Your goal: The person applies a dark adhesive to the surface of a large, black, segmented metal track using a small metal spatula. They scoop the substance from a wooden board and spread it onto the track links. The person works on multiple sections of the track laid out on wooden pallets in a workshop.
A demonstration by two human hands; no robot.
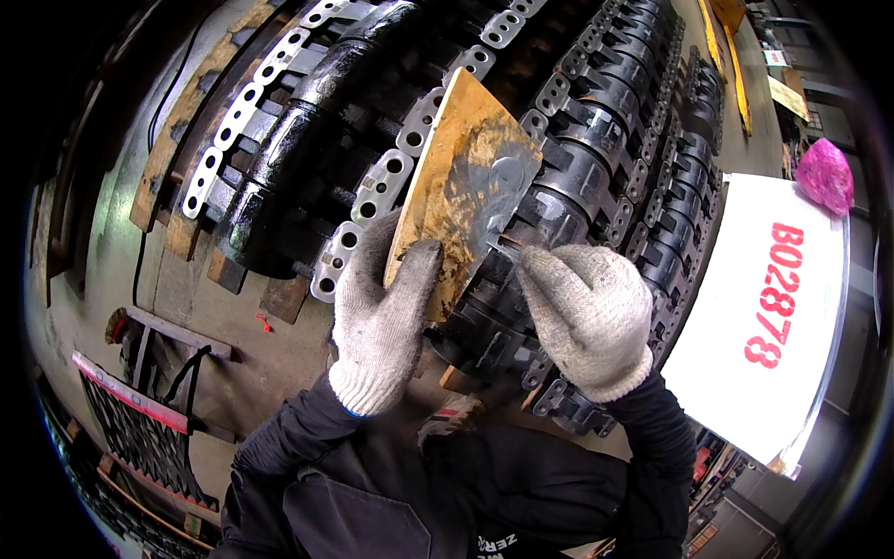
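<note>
My left hand [380,326], in a whitish knit glove, grips the lower end of a tan wooden board [456,121], its thumb over the face. Dark brown stains and a smear of grey paste [498,191] cover much of that face. My right hand [591,317], gloved the same way, pinches a small putty knife [506,246]. The tool's flat metal blade is at the board's right edge beside the paste; most of its handle is hidden in the fingers. Directly beneath lie black steel track chains [568,172] with bare metal link faces.
Another glossy black track chain [289,140] rests at the left on wooden beams [191,121]. A white sheet with red stencilled marks [745,307] stands at the right, with a pink lump [824,177] on its corner. A black mesh panel [149,438] is at lower left.
</note>
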